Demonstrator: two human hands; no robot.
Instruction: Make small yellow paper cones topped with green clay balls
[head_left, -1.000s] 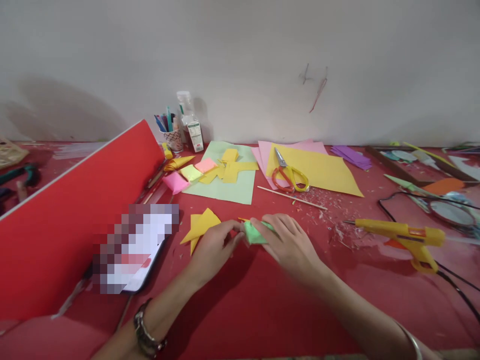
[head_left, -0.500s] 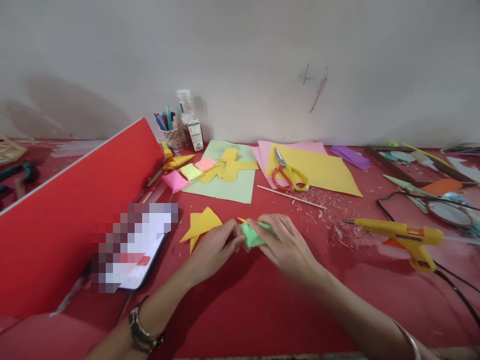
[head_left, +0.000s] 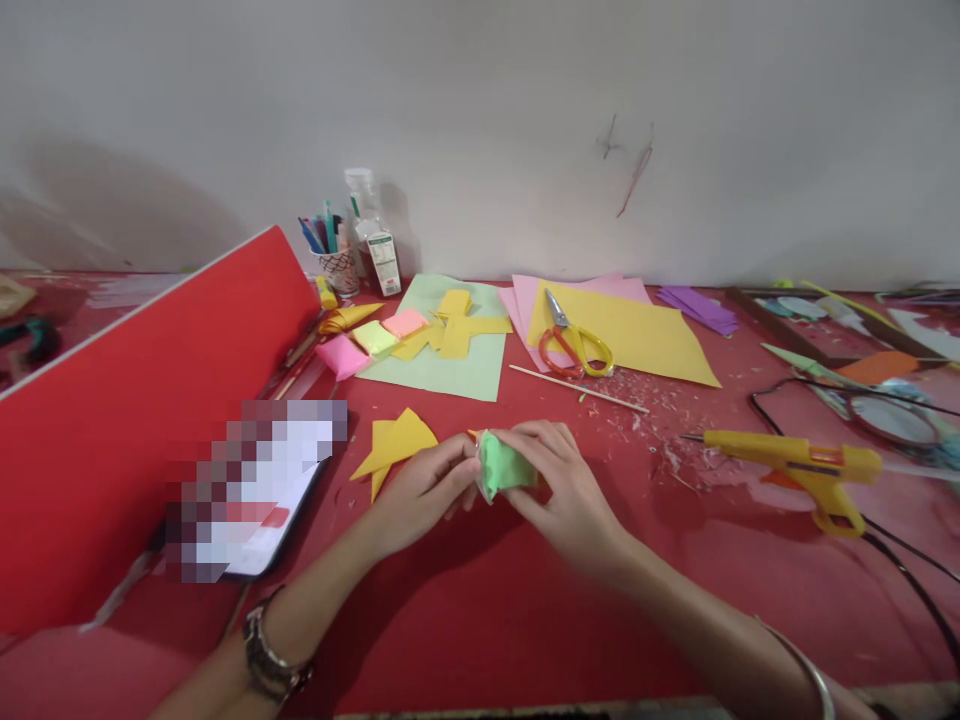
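A small packet of green clay [head_left: 504, 468], in a clear wrapper, is held above the red table in front of me. My right hand [head_left: 566, 480] wraps fingers and thumb around its right side. At its left edge my left hand [head_left: 431, 485] is closed, thumb and fingers pinching the wrapper. Yellow paper pieces [head_left: 394, 445] lie crossed just beyond my left hand. Similar packets in pink [head_left: 342, 356], yellow [head_left: 375, 338] and orange [head_left: 405, 322] rest farther back, partly on a pale green sheet [head_left: 450, 375].
Scissors [head_left: 576, 350] lie on yellow and pink sheets, with a thin stick [head_left: 577, 388] before them. A yellow glue gun [head_left: 802, 465] and its cord are at right. At left are a phone [head_left: 262, 500] and a slanted red board [head_left: 150, 420]. A pen cup [head_left: 337, 270] stands behind.
The green packet has turned so more of its flat face and clear edge shows. Both hands keep hold of it, the left shifting slightly along the wrapper edge. The whole view has shifted a little.
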